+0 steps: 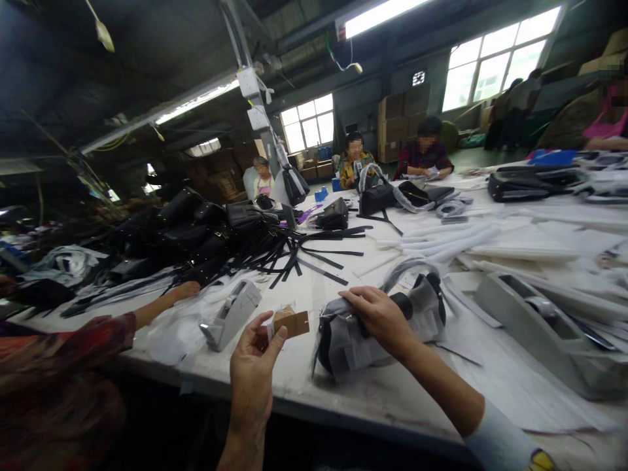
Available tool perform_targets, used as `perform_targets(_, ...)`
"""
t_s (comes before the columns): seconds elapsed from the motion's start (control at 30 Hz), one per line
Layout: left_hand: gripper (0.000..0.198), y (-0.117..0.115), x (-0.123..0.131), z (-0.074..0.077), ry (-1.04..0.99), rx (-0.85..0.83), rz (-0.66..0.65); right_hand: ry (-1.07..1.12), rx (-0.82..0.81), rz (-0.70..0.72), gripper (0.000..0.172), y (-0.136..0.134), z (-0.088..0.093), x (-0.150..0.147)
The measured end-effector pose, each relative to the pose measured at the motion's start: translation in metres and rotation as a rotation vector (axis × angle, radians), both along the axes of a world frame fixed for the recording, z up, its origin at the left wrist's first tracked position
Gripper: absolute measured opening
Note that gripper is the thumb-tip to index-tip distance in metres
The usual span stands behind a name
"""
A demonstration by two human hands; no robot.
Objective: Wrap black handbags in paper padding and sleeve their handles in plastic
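Hands [252, 356] [377, 314] partly hide a tag [296, 324] and wrapped bag [356, 353].

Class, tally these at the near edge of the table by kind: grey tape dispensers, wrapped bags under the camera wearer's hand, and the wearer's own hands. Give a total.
Grey tape dispensers: 2
Wrapped bag: 1
Wearer's own hands, left hand and right hand: 2
Total: 5
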State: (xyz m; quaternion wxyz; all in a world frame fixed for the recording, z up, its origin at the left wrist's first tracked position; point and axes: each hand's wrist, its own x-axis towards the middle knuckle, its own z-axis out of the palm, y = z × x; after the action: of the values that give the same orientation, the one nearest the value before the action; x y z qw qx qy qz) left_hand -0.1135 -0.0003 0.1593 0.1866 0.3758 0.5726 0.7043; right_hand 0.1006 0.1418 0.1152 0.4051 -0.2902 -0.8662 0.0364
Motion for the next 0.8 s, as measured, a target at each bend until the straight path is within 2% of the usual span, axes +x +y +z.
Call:
perform_targets(0.07,0.038,-0.010,0.008,0.000,0.204,0.067,0.098,-0.009,0.020,-0.023,0.035,-0.002,-0.002,-0.004)
perform_targets(0.13,0.029,-0.020,0.026,0.000,0.602,0.208,0.070,-0.044,0.024,-0.020,0.037,-0.003,-0.002,-0.007)
perform_targets(0.17,0.028,-0.022,0.037,-0.002,0.819,0.299,-0.011,-0.061,0.024,-0.014,0.038,-0.004,-0.002,-0.007)
perform_targets(0.23,0.029,-0.021,0.056,-0.013,1.156,0.428,-0.256,-0.076,0.015,-0.013,0.040,-0.004,-0.003,-0.008)
perform_targets(0.27,0.026,-0.018,0.062,-0.021,1.248,0.441,-0.354,-0.076,0.008,-0.017,0.040,-0.003,-0.003,-0.009)
perform_targets(0.33,0.020,-0.010,0.065,-0.038,1.334,0.420,-0.430,-0.069,-0.006,-0.031,0.039,-0.004,-0.003,-0.009)
perform_targets(0.4,0.019,-0.005,0.056,-0.052,1.347,0.377,-0.434,-0.058,-0.023,-0.029,0.037,-0.007,-0.003,-0.007)
perform_targets(0.5,0.016,-0.005,0.030,-0.061,1.194,0.336,-0.506,0.046,-0.059,0.024,0.038,-0.018,-0.001,0.004)
perform_targets(0.53,0.022,-0.004,0.021,-0.063,1.130,0.247,-0.477,0.119,-0.071,0.038,0.039,-0.024,0.000,0.009)
perform_targets(0.6,0.027,0.005,0.007,-0.066,0.879,0.136,-0.185,0.278,-0.120,0.040,0.035,-0.039,-0.003,0.021)
perform_targets(0.63,0.040,0.011,0.004,-0.068,0.760,0.053,-0.163,0.345,-0.180,0.035,0.031,-0.047,-0.007,0.027)
perform_targets(0.7,0.069,0.028,0.006,-0.076,0.549,-0.083,-0.205,0.442,-0.420,0.028,0.029,-0.062,-0.022,0.036)
perform_targets(0.77,0.088,0.044,0.014,-0.086,0.460,-0.185,-0.282,0.510,-0.832,0.030,0.050,-0.071,-0.046,0.041)
perform_targets(0.8,0.087,0.051,0.018,-0.091,0.460,-0.216,-0.280,0.537,-1.067,0.030,0.063,-0.073,-0.061,0.042)
